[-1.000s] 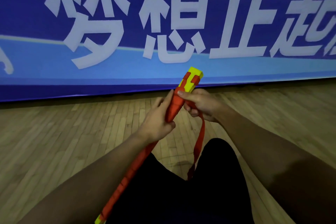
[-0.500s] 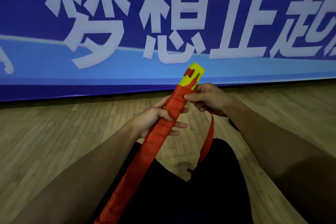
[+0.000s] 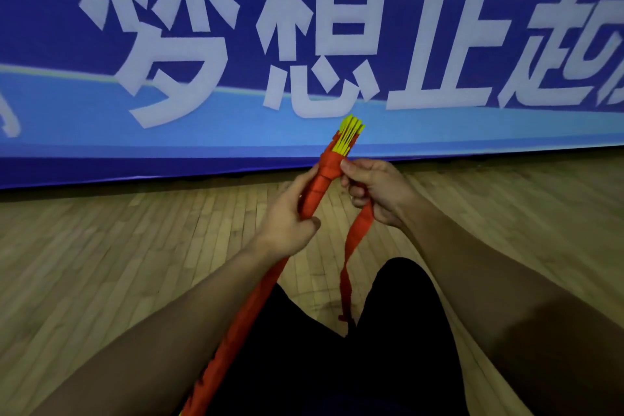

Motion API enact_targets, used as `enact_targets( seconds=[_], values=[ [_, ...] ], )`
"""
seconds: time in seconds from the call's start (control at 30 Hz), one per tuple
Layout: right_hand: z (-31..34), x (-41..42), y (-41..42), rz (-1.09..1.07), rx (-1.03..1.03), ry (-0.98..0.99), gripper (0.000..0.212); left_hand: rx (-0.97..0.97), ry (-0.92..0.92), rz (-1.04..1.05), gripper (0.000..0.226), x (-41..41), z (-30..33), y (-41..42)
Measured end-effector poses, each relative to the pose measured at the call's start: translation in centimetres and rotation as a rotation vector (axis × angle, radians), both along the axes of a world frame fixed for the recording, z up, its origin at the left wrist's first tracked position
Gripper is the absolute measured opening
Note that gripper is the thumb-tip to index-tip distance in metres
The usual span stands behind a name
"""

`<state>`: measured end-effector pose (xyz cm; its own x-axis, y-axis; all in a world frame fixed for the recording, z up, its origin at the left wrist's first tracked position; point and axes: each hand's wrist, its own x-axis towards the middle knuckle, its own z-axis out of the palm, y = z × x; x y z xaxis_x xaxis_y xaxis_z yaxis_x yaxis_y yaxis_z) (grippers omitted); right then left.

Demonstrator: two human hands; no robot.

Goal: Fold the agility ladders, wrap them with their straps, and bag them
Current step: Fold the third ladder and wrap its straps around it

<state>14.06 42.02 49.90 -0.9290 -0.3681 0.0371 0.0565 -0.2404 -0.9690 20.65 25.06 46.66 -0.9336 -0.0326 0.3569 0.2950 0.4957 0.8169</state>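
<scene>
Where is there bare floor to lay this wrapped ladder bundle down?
Bare wooden floor lies wide open to the left, between the banner and the left forearm. Another patch sits right of the right hand. It is crowded between the legs, where the loose strap hangs beside the ladder bundle.

Big white Chinese characters run across the blue banner [image 3: 236, 132] on the wall, and that's the only writing on show. From the left: 梦 [image 3: 162, 27], cut off along its top by the upper edge; then 想 [image 3: 317, 27], clear and whole; then 正 [image 3: 449, 44]. At the right edge comes a fourth character [image 3: 580, 44], clipped by the frame — it looks like 起 or 超, can't tell which. Nothing readable on the floor or the red and yellow bundle.
</scene>
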Motion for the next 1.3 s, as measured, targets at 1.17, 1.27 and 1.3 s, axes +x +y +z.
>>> enact_targets(
  seconds=[1.17,1.27,1.3],
  values=[
    [-0.1,-0.5,1.5,-0.021,0.079,0.076,0.033,0.077,-0.366,-0.178,0.056,0.4,2.7,0.2],
    [-0.2,-0.5,0.0,-0.166,0.150,0.167,0.038,-0.539,-0.174,0.064,0.106,0.5,1.0,1.1],
    [-0.1,-0.5,-0.4,-0.192,0.176,0.199,0.038,-0.611,-0.152,0.101,0.110,0.5,0.3,1.4]
  ],
)
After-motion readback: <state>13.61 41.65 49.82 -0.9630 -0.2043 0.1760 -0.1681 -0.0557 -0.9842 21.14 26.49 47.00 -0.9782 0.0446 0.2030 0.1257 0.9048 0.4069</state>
